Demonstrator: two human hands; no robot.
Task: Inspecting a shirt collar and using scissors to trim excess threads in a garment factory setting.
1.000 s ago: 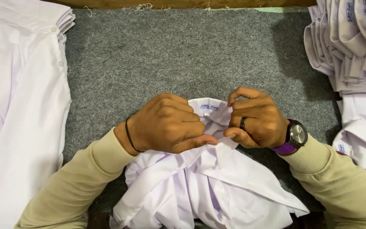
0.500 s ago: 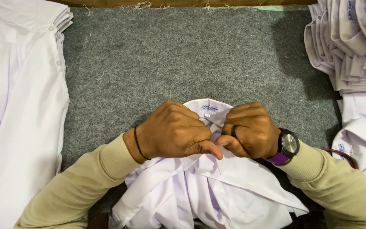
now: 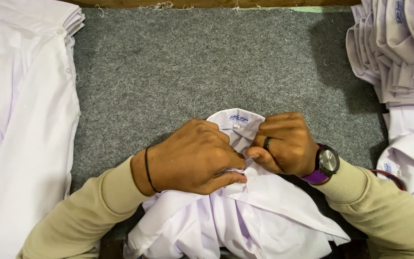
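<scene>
Hands at collar of crumpled white cotton shirt [image 3: 245, 216] on grey felt mat [image 3: 192, 72]. Left hand [image 3: 192, 158] and right hand [image 3: 283, 144] both pinch its collar closed. Stacked white shirts [image 3: 398, 48] lie right of it.

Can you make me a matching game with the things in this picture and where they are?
Things:
1. watch with purple strap
2. thin black band
3. dark ring
4. stack of folded white shirts

Places:
A. left wrist
B. top right corner of the grey felt mat
C. right wrist
D. a finger of the right hand

Pairs: 1-C, 2-A, 3-D, 4-B
</scene>
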